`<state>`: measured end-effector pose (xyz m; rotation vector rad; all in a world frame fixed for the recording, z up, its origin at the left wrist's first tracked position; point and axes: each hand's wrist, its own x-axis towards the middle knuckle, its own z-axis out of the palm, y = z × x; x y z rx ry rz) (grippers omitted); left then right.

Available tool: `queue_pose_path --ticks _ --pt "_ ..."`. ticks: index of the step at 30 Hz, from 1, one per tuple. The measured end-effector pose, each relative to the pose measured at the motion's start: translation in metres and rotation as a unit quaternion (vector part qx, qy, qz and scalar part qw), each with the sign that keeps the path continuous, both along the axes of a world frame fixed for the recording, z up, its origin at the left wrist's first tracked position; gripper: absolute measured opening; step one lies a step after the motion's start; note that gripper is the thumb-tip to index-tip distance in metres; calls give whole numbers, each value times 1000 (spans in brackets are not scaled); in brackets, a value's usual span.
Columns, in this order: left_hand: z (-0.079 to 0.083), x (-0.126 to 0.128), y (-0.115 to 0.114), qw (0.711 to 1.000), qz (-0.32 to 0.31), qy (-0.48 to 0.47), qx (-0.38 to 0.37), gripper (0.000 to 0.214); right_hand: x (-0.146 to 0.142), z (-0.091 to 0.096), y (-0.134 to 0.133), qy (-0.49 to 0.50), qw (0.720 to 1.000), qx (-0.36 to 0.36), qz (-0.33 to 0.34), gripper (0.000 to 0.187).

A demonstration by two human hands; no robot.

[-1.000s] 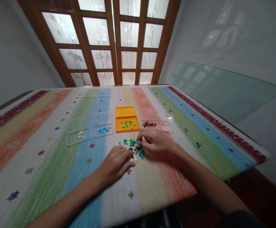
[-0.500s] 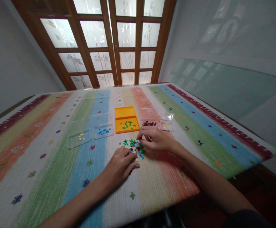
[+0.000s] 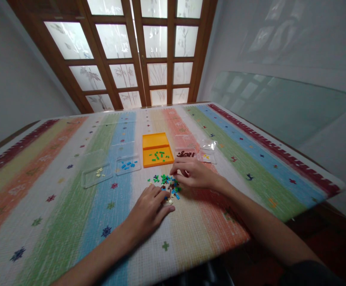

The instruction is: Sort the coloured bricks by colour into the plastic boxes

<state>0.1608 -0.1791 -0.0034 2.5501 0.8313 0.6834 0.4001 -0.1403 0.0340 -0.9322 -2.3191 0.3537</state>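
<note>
A small pile of mixed tiny bricks, green, blue, brown and cream, lies on the striped tablecloth. My left hand rests palm down at the pile's near left edge, its fingers stretched out and the fingertips touching the bricks. My right hand sits at the pile's right side with its fingers curled together over the bricks; what they pinch is too small to see.
Behind the pile stands a row of shallow trays: a clear one with cream bricks, a clear one with blue bricks, an orange one with green bricks, a clear one with brown bricks, and a clear one with a yellow brick. The table's right edge drops off near my right forearm.
My left hand has slid a little toward the pile and its fingers have spread flatter. My right hand stays at the pile's right side. The view has shifted slightly.
</note>
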Motion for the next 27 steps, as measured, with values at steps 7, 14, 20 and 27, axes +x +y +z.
queue_pose_path --ticks 7,14,20,27 --pt "2 0 -2 999 7 -6 -32 11 0 1 0 4 1000 2 11 16" --pt "0 1 -3 999 -10 -5 -30 6 0 -1 1 -15 1000 9 9 15" --pt "2 2 -5 999 -14 2 -35 6 1 -1 1 -10 1000 23 17 16" --pt "2 2 -4 999 -10 15 -39 6 1 0 1 -10 999 29 21 16"
